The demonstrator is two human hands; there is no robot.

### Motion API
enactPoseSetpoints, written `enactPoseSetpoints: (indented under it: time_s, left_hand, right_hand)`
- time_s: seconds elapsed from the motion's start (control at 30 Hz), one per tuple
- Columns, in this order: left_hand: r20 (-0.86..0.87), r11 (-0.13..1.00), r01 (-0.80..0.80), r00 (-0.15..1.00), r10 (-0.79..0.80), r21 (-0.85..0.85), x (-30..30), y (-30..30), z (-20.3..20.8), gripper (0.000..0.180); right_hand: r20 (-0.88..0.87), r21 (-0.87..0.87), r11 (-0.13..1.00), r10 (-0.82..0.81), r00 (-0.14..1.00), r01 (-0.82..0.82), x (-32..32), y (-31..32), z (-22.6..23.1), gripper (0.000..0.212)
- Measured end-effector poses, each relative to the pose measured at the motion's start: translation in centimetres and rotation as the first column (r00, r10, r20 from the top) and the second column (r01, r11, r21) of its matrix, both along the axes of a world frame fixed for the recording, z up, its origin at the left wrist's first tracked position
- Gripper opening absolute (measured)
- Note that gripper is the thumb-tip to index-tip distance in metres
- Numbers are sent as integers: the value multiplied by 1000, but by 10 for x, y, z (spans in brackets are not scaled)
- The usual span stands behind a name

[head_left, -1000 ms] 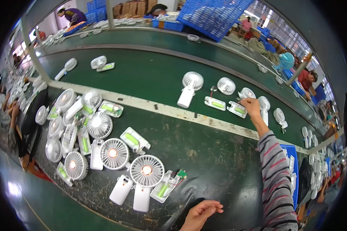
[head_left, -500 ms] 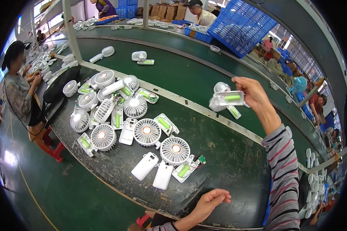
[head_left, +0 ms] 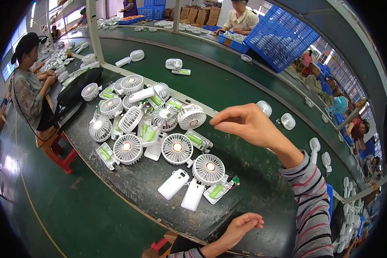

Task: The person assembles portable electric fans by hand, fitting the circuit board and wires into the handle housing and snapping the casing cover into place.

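Note:
My right hand (head_left: 245,124) hangs over the far side of the workbench with thumb and fingers curved and apart, holding nothing. Left of its fingertips, a white handheld fan head (head_left: 191,117) lies tilted at the edge of a pile of similar fans. A blurred open handle shell with a green battery (head_left: 149,136) is among the pile. Low in the view, my left hand (head_left: 241,227) rests near the bench's front edge, fingers loosely stretched and empty. Nearest to it are an opened handle with a green battery (head_left: 216,191), a white handle cover (head_left: 192,195) and a fan (head_left: 208,168).
Beyond the bench (head_left: 262,189) runs a green conveyor belt (head_left: 219,81) carrying scattered fans. A black bag (head_left: 79,88) lies at the bench's left end, beside a seated co-worker (head_left: 30,86). A tilted blue crate (head_left: 279,38) stands across the belt, near another person.
My right hand has moved left and nearer, letting go of the fan parts it held above the belt. A fan head now lies on the pile. My left hand stays low, and the view has shifted slightly.

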State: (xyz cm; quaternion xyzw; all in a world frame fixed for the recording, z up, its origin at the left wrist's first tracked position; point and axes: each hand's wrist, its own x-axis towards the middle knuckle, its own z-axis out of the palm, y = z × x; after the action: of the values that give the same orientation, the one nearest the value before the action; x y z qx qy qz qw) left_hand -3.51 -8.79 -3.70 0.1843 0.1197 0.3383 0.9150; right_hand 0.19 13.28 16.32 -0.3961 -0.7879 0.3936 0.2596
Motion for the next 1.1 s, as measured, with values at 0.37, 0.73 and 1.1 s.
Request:
enactPoseSetpoints:
  time_s: [0.37,0.73,1.1]
  left_hand:
    - [-53,999,31,998,-32,-9,12,2,2,20]
    - [-28,999,-41,999,42,33,11,10,17,15]
    - [-29,993,-114,993,115,43,5,6,21,17]
  right_hand:
    - [-307,-118,652,-741,597,749,256,0,-72,17]
    - [-142,-125,437,-896,420,890,362,8,-179,22]
    - [183,342,466,-885,429,816,338,48,-213,43]
